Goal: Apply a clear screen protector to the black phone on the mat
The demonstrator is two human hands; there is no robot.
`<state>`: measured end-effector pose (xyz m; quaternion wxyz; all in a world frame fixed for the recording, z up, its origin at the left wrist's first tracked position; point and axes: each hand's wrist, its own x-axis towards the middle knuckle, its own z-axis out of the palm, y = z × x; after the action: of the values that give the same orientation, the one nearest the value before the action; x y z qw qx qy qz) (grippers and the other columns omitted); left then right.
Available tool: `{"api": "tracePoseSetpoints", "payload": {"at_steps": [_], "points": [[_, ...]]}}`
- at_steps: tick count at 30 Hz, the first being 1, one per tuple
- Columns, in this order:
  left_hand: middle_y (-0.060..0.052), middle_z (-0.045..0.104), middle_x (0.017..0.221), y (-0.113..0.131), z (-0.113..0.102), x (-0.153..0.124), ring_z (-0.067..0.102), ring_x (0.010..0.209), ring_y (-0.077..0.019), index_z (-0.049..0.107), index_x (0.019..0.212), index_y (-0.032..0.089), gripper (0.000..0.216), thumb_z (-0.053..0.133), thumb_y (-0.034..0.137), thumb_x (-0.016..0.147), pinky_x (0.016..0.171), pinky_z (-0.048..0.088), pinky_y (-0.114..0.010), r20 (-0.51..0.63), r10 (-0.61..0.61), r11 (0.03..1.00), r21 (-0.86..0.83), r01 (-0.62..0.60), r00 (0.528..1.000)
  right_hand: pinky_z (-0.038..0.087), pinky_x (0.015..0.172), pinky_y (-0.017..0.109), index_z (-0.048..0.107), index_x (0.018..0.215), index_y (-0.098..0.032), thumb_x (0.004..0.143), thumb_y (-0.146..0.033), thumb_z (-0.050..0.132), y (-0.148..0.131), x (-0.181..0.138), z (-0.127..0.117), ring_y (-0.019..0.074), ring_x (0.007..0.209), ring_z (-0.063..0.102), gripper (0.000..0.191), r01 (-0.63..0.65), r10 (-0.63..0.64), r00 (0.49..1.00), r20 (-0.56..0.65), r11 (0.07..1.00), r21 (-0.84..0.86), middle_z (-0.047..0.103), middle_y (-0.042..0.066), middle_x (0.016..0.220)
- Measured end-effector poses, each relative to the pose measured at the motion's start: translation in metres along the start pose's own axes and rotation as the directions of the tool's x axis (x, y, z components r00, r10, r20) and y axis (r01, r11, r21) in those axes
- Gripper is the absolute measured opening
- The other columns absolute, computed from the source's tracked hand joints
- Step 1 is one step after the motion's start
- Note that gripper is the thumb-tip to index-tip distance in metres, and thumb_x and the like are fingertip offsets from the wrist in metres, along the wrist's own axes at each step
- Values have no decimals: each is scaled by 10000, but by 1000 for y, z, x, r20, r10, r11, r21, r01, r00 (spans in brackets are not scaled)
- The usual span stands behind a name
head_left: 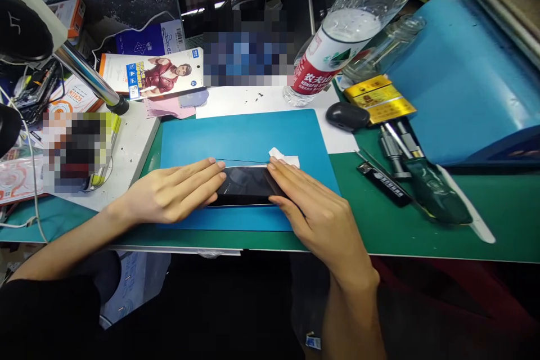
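A dark phone (247, 184) lies flat on a blue mat (253, 135), screen up. My left hand (172, 194) rests on the mat with its fingers stretched flat over the phone's left end. From the right, my right hand (312, 208) lays flat fingers on the phone's right end. A small white tab or wipe (284, 157) sits on the mat just beyond my right fingertips. A thin clear sheet edge shows along the phone's far side.
A green cutting mat (464, 208) lies under the blue one. To the right are a black mouse-like object (346, 115), yellow packets (379, 98), screwdrivers (417, 174), a blue machine (459, 73) and a water bottle (350, 39). Boxes and a lamp arm (88, 76) crowd the left.
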<state>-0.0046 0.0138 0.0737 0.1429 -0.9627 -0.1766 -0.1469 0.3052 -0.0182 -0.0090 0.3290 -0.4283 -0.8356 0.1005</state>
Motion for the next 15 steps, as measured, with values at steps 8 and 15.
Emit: {"api": "tracePoseSetpoints", "payload": {"at_steps": [8,15], "points": [[-107,779,1345,-3,8,10,772,1228,-197,700,1355,142,296,559,274,1130,1081,629,-327,71,-304,889,-338,310,950,559,1186,402,641,1501,-285,1117,-358,566,1,11,-5,240,1358,691,397,-252,258,966,-5,946,204,713,35,1474],[-59,837,1189,-14,-1,25,807,1082,-217,829,1149,210,413,518,480,1128,973,643,-317,325,-715,350,-601,719,619,573,1141,495,436,1655,-326,1131,-510,485,1,14,-9,273,1338,699,557,-467,512,857,-62,822,326,667,64,1534]]}}
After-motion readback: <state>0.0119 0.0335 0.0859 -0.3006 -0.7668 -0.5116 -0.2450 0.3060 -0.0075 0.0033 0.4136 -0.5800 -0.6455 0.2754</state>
